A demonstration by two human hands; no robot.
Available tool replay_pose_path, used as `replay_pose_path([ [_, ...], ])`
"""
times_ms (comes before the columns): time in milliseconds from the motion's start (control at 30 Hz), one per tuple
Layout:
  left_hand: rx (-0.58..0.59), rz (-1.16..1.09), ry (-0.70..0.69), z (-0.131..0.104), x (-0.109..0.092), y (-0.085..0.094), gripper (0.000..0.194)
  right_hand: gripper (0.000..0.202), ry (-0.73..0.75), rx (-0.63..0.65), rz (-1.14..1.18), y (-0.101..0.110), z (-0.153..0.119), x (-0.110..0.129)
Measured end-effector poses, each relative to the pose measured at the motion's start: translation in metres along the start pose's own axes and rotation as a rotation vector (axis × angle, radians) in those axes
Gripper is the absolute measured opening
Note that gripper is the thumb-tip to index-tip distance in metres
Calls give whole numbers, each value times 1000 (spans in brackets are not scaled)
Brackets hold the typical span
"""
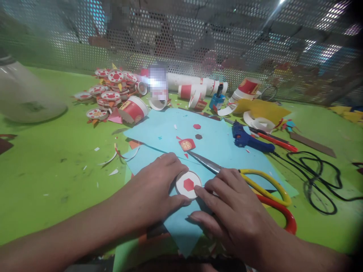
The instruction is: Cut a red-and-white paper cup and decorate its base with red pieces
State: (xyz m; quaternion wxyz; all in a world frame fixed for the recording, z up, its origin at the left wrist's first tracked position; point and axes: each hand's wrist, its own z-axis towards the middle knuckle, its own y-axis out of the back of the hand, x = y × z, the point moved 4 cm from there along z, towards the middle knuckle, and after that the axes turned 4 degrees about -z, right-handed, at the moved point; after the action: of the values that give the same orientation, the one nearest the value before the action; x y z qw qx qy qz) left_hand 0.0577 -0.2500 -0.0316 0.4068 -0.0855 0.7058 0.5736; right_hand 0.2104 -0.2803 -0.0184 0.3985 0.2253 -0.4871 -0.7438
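Between my hands is a white paper disc (182, 183) with a red paper hexagon (188, 185) at its middle. My left hand (159, 181) grips the disc's left edge between thumb and fingers. My right hand (229, 204) touches the hexagon's right side with its index fingertip; the other fingers are bent and hold nothing. Just beyond my right hand lie scissors (205, 162) with one yellow and one red handle loop. Light blue paper sheets (159, 132) are spread beneath. A red paper piece with a gold emblem (187, 144) lies near the scissor tip.
Finished-looking discs with red patterns (110, 94) are piled at the back left. Cut paper cups (133, 109) stand along the back. A blue glue gun (249, 139) with a black cord (320, 166) lies right, near a blue bottle (217, 101). A large pale container (25, 90) stands far left.
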Motion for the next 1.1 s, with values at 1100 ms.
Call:
replay_pose_path([
  [1100,-12,45,-29,0,-1,-1,28,24,-54,42,2,-3,-3,0],
])
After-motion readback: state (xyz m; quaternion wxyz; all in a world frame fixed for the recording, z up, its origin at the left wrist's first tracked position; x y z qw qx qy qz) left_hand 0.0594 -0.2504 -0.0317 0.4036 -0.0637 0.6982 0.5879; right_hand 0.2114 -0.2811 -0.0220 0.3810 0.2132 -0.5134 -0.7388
